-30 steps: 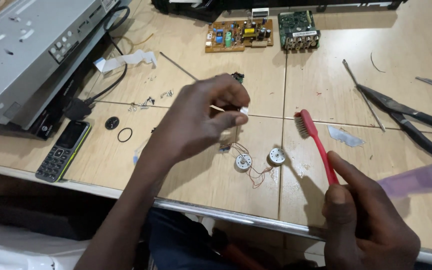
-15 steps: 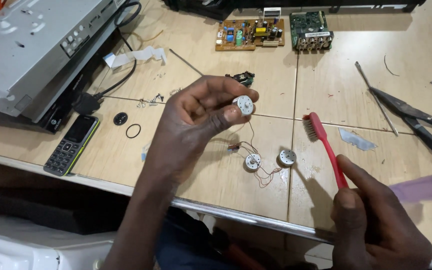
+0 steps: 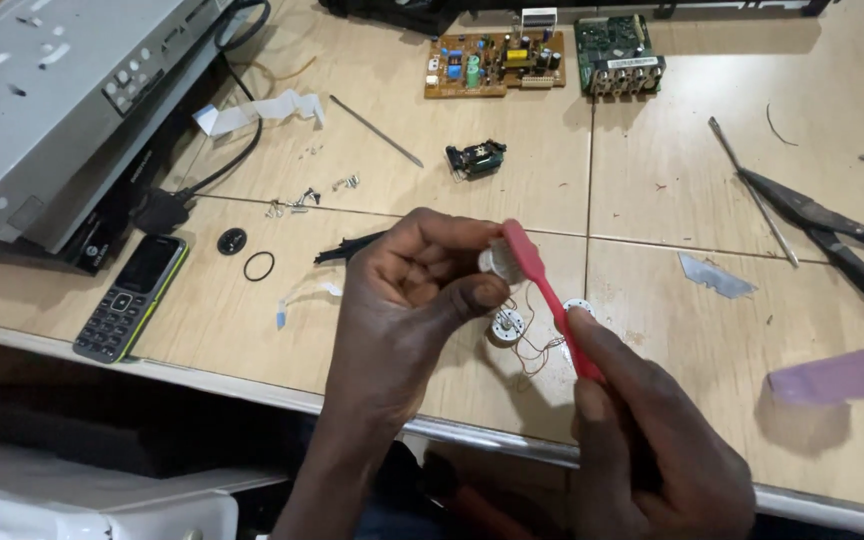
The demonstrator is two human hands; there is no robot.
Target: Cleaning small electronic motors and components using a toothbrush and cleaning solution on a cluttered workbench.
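While left hand (image 3: 407, 300) pinches small motor (image 3: 493, 262) | right hand (image 3: 642, 430) grips red toothbrush (image 3: 542, 285) against it

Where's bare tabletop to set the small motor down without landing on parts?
Free: the tile between the optical pickup and the long-nose pliers, below the circuit boards; also between the mobile phone and left hand. Crowded: screws and wired motors.
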